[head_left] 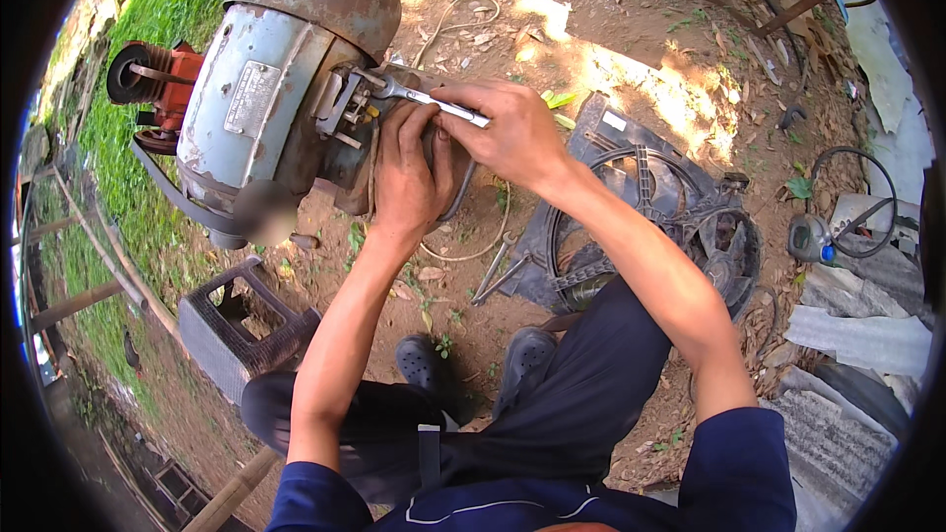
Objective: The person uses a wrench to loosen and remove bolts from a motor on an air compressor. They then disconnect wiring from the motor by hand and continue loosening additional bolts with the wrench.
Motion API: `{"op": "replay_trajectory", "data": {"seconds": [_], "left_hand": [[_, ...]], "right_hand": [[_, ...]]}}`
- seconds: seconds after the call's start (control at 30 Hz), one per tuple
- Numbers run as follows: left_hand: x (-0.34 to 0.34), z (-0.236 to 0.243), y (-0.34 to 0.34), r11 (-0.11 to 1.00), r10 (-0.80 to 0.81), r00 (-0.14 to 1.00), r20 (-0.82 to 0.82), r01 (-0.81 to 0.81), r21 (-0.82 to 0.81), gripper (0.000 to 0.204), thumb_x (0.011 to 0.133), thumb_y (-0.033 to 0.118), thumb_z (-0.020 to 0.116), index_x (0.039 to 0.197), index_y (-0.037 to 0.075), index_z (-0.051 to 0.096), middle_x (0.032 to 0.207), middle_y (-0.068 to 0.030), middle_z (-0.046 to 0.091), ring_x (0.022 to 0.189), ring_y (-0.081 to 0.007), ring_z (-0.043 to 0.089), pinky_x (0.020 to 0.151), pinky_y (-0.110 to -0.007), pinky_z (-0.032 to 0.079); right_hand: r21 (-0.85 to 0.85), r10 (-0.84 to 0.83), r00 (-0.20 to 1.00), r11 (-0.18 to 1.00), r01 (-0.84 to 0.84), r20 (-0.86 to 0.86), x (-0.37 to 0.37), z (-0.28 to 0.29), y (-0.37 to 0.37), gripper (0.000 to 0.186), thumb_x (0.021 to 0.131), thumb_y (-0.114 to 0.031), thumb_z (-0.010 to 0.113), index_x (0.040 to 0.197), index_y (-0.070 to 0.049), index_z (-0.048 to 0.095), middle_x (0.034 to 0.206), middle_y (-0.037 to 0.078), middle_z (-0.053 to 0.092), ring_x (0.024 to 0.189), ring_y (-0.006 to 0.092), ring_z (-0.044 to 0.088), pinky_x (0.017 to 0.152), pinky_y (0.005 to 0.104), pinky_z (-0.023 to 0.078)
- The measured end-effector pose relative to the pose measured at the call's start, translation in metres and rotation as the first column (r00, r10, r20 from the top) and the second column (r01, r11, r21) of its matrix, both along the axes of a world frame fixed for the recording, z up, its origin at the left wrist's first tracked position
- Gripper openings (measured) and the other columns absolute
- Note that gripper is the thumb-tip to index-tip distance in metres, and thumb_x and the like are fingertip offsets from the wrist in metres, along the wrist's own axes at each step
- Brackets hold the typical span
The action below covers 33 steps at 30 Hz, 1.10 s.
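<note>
Counts: one grey-painted, rust-patched cylindrical metal machine, lying at upper left; one red metal unit with a dark pulley beyond it; one silver steel wrench in hand; two slim metal tools on the dirt; one black plastic fan frame, square-edged with a round opening; one dark, box-shaped stool with a cut-out top; two grey perforated clogs.

Labels: two. Pale metal plate on the machine, print too fine to make out; small white sticker on the fan frame, likewise.

Hands: right hand closed round the wrench shaft, wrench head at the bolts of the exposed metal bracket on the machine's side. Left hand beside that bracket, fingers partly curled, tips just under the wrench; cannot tell whether it grips anything.
</note>
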<state>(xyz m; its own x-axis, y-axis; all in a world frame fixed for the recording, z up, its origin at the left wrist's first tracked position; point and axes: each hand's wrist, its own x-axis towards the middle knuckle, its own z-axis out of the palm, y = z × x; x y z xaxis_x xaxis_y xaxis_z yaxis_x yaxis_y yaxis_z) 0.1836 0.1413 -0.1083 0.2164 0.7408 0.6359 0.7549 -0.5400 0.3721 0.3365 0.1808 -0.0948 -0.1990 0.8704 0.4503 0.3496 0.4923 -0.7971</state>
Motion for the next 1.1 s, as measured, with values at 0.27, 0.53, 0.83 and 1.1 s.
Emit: {"op": "replay_trajectory", "data": {"seconds": [0.27,0.53,0.83,1.1], "left_hand": [[0.007,-0.009,0.008,0.997,0.049,0.945,0.324,-0.028,-0.069,0.021,0.089,0.004,0.064,0.108,0.000,0.056,0.097,-0.0181,0.062,0.090,-0.0338,0.061,0.081,-0.040,0.049],[0.021,-0.002,0.000,0.894,0.238,0.641,0.730,0.149,-0.423,0.018,0.095,0.011,0.062,0.105,-0.002,0.055,0.095,-0.0093,0.064,0.083,-0.0120,0.062,0.074,-0.025,0.050],[0.020,-0.004,0.008,0.813,0.218,0.633,0.743,0.303,-0.497,0.022,0.099,0.019,0.056,0.106,-0.002,0.053,0.094,-0.0085,0.065,0.087,-0.0107,0.060,0.075,-0.025,0.048],[0.028,-0.008,0.019,0.777,0.203,0.568,0.797,0.403,-0.484,0.039,0.105,0.032,0.040,0.112,-0.002,0.057,0.101,-0.0086,0.063,0.093,-0.0123,0.056,0.081,-0.028,0.045]], "right_hand": [[-0.606,-0.575,0.394,0.793,0.055,-0.717,-0.048,-0.002,-0.024,0.029,0.092,-0.029,0.068,0.087,-0.001,0.063,0.069,0.002,0.064,0.060,0.0056,0.058,0.052,0.0182,0.042],[-0.613,-0.604,-0.110,0.785,0.087,-0.789,-0.068,0.003,0.001,0.050,0.099,-0.046,0.049,0.078,-0.002,0.059,0.070,0.004,0.059,0.065,0.0115,0.054,0.062,0.0264,0.045],[-0.440,-0.549,0.115,0.763,0.473,-0.828,-0.072,-0.012,0.009,0.052,0.102,-0.040,0.042,0.080,0.003,0.060,0.070,0.009,0.059,0.067,0.0164,0.058,0.070,0.0300,0.049],[-0.441,-0.529,0.138,0.803,0.401,-0.837,-0.072,-0.006,0.006,0.055,0.103,-0.040,0.038,0.074,0.005,0.055,0.062,0.008,0.054,0.051,0.0139,0.057,0.040,0.0258,0.049]]}}
